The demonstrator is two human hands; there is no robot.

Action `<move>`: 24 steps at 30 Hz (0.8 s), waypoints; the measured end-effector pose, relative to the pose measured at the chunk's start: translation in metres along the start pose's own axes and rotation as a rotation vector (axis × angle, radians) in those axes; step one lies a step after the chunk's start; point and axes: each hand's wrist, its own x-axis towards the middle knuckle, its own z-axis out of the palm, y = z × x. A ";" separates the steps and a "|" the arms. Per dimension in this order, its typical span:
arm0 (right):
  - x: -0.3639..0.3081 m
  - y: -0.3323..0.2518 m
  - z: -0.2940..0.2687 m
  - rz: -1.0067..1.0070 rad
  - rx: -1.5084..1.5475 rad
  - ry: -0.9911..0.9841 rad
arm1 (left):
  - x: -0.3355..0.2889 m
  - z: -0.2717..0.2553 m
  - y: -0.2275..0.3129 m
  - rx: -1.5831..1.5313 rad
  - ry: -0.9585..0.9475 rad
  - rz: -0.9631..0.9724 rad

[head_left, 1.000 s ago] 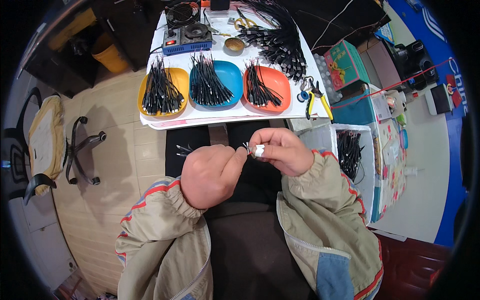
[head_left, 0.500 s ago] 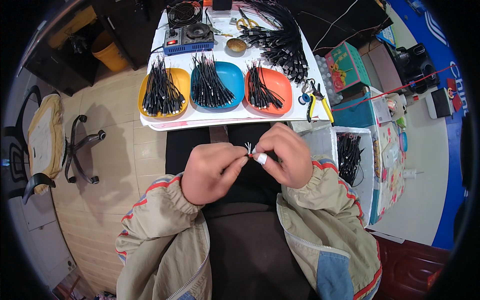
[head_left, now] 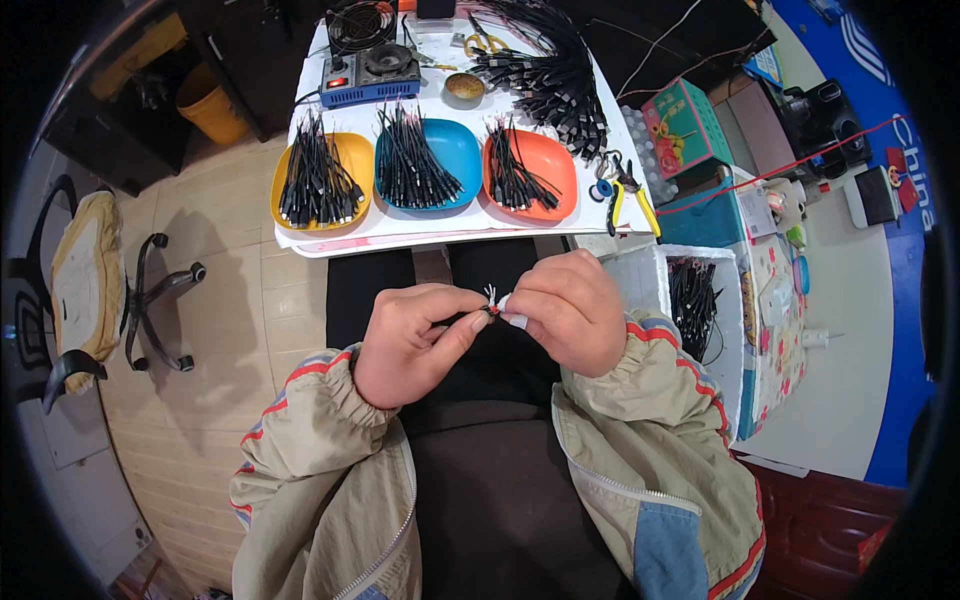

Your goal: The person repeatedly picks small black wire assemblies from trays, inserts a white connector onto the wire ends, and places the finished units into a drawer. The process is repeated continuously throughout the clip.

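My left hand [head_left: 420, 342] is closed in a pinch, holding the end of a thin cable [head_left: 491, 298] above my lap. Short white and red wire strands stick up from that end. My right hand [head_left: 572, 312] meets it from the other side, thumb and forefinger pinched on the strands. White wrapping covers its fingertips. Most of the cable is hidden by my fingers. Beyond my hands, bundles of short black cables with plugs lie in a yellow tray [head_left: 361, 160], a blue tray [head_left: 471, 150] and an orange tray [head_left: 566, 180].
A blue device with a round pot [head_left: 372, 78], a small round tin [head_left: 464, 88] and a large heap of black cables [head_left: 565, 95] stand farther back on the white table. Yellow-handled pliers [head_left: 645, 208] lie at its right edge. A white foam box [head_left: 735, 330] holds more cables.
My right fingers have shifted slightly and closed in on the strands. My left hand is turned a little, still holding the cable. The view has moved slightly.
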 end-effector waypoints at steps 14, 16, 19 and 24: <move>0.009 0.014 -0.009 0.416 0.619 -0.229 | 0.007 -0.012 -0.015 -0.155 -0.162 0.020; 0.014 0.015 -0.006 0.186 0.542 -0.235 | 0.007 -0.015 -0.014 -0.272 -0.228 -0.064; 0.015 0.009 -0.004 0.179 0.429 -0.182 | 0.004 -0.014 -0.012 -0.389 -0.224 -0.225; 0.005 0.000 -0.005 0.201 0.332 -0.133 | -0.002 -0.005 -0.013 -0.605 -0.114 -0.339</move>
